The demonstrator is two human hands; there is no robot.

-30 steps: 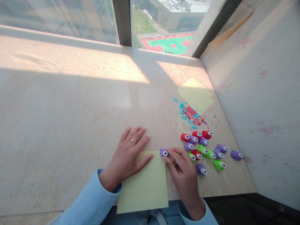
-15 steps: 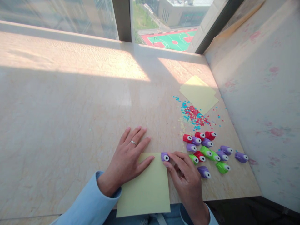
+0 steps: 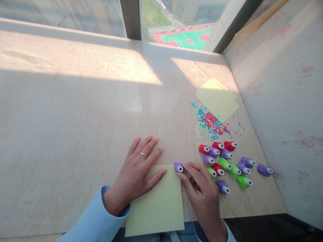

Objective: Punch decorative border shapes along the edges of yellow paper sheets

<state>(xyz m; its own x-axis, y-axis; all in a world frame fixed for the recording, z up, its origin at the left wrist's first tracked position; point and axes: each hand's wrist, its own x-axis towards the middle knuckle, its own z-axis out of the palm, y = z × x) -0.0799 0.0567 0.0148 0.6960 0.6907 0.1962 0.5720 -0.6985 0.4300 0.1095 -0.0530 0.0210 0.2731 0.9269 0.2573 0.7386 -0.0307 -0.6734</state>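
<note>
A sheet of pale yellow paper (image 3: 158, 205) lies at the front edge of the marble surface, its lower end reaching past the edge. My left hand (image 3: 137, 174) rests flat on the paper's upper left part with fingers spread and a ring on one finger. My right hand (image 3: 202, 191) pinches a small purple craft punch (image 3: 178, 167) between thumb and forefinger. This punch sits at the sheet's top right corner, its white button with a black star facing up. Whether the paper's edge is inside its slot cannot be made out.
Several red, green and purple punches (image 3: 223, 164) lie right of my right hand. Behind them are scattered red, blue and yellow paper bits (image 3: 213, 123) and more yellow sheets (image 3: 217, 99). A flowered wall covering (image 3: 290, 111) bounds the right side; windows (image 3: 63, 16) stand behind.
The view has shifted slightly. Both hands, the paper and the pinched punch keep nearly the same places relative to each other.
</note>
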